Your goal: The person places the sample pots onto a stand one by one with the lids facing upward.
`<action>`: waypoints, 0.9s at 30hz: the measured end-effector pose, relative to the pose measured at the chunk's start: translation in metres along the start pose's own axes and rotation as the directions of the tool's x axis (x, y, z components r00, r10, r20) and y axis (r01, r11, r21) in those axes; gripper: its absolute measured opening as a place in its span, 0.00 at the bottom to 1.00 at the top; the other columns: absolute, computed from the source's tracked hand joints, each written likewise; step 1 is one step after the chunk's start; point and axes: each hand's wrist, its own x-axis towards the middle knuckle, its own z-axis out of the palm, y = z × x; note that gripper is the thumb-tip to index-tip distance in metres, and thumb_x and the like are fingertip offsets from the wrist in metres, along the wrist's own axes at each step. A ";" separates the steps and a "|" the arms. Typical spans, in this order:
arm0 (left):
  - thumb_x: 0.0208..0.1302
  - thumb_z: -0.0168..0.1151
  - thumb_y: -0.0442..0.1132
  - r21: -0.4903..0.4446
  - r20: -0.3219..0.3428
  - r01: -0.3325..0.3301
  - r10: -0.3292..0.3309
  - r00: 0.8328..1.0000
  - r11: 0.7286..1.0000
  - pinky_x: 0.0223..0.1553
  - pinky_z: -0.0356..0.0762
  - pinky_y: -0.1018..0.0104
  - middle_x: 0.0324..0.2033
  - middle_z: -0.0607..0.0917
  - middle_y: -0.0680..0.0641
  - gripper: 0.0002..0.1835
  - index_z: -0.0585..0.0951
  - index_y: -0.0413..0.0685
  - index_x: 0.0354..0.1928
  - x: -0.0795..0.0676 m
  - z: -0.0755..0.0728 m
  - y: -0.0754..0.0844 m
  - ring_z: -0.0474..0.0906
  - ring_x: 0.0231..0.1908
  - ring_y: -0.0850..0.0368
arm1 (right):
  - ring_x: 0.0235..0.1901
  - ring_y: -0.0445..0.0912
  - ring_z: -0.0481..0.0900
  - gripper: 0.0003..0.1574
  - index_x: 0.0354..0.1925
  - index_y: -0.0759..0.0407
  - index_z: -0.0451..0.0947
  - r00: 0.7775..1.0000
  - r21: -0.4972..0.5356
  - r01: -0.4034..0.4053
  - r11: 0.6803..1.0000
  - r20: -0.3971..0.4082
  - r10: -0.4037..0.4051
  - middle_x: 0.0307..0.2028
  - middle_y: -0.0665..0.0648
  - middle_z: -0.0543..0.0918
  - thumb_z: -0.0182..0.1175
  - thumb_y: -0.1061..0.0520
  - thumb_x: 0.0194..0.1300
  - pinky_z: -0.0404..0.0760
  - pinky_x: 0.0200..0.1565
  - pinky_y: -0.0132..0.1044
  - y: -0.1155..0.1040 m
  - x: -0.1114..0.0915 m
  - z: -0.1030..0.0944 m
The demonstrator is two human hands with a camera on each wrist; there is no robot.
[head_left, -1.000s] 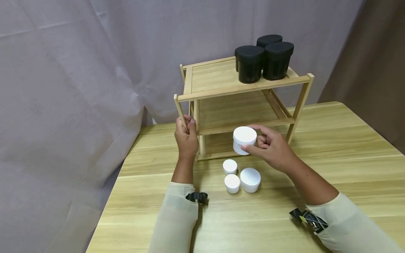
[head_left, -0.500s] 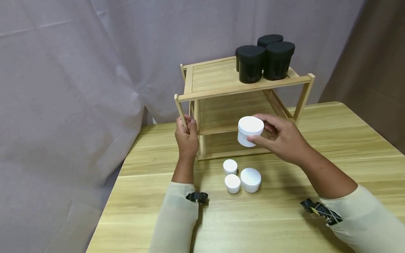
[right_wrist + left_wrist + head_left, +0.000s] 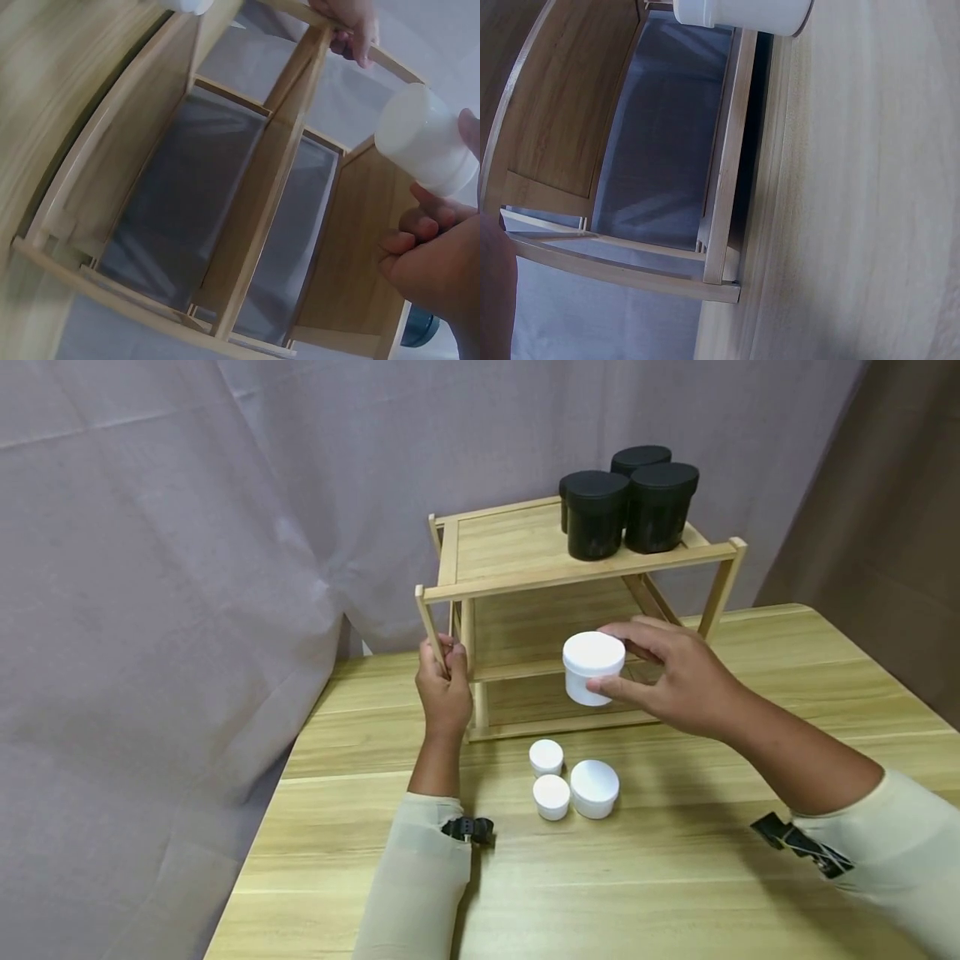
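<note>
My left hand [image 3: 446, 697] grips the left front post of a three-tier wooden shelf rack [image 3: 573, 578]. In my right hand [image 3: 686, 685], a white lidded jar [image 3: 591, 670] is pinched between thumb and fingers. It is held upright in the air before the rack's middle tier, apart from the wood. Below it on the table stand two small white jars [image 3: 551, 798] and a wider white jar [image 3: 595, 790], all lidded. The right wrist view has the held jar [image 3: 416, 135] beside my curled fingers [image 3: 427, 225]. Part of a white jar [image 3: 750, 13] tops the left wrist view.
Several black lidded jars [image 3: 596, 517] stand grouped on the right of the rack's top tier. A grey curtain [image 3: 187, 610] hangs behind the wooden table [image 3: 360, 827]. The table's right edge runs beside a brown curtain [image 3: 885, 543].
My right hand has lifted the white jar slightly up and to the right, and its forearm has swung right. The left hand stays on the rack post.
</note>
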 end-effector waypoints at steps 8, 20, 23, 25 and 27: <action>0.80 0.56 0.32 0.006 0.003 -0.016 0.016 1.000 1.000 0.25 0.65 0.74 0.26 0.72 0.56 0.10 0.75 0.28 0.53 0.002 0.001 0.000 0.67 0.24 0.67 | 0.61 0.50 0.85 0.33 0.65 0.57 0.84 0.999 0.020 -0.010 1.000 0.052 0.009 0.59 0.59 0.88 0.81 0.57 0.63 0.73 0.61 0.12 -0.005 0.007 -0.005; 0.81 0.56 0.32 0.015 -0.006 -0.010 0.010 1.000 1.000 0.24 0.64 0.74 0.26 0.71 0.57 0.09 0.76 0.31 0.52 0.002 0.000 0.000 0.66 0.23 0.67 | 0.59 0.48 0.82 0.31 0.67 0.53 0.82 0.998 -0.067 0.004 0.998 0.070 0.001 0.55 0.56 0.86 0.78 0.54 0.68 0.84 0.64 0.45 -0.024 0.021 -0.018; 0.80 0.56 0.32 0.029 -0.006 -0.013 0.013 1.000 1.000 0.25 0.64 0.74 0.26 0.70 0.57 0.08 0.76 0.32 0.53 0.002 0.000 0.000 0.65 0.23 0.67 | 0.56 0.50 0.82 0.32 0.67 0.52 0.82 0.998 -0.137 0.052 0.989 0.053 -0.045 0.54 0.56 0.85 0.78 0.53 0.68 0.81 0.57 0.58 -0.028 0.025 -0.021; 0.80 0.56 0.32 0.035 -0.008 -0.013 0.013 1.000 0.999 0.24 0.63 0.74 0.26 0.70 0.57 0.09 0.76 0.32 0.53 0.002 0.000 0.000 0.65 0.23 0.67 | 0.55 0.50 0.82 0.32 0.67 0.52 0.82 0.997 -0.154 0.076 0.985 0.045 -0.070 0.54 0.56 0.86 0.79 0.53 0.67 0.81 0.56 0.59 -0.031 0.028 -0.023; 0.80 0.56 0.32 0.036 -0.011 -0.012 0.012 1.000 0.999 0.24 0.63 0.74 0.26 0.70 0.57 0.09 0.76 0.32 0.53 0.001 0.000 -0.001 0.64 0.23 0.67 | 0.56 0.52 0.83 0.31 0.66 0.54 0.83 0.995 -0.161 0.099 0.982 0.042 -0.093 0.55 0.57 0.86 0.79 0.53 0.67 0.81 0.58 0.59 -0.033 0.030 -0.025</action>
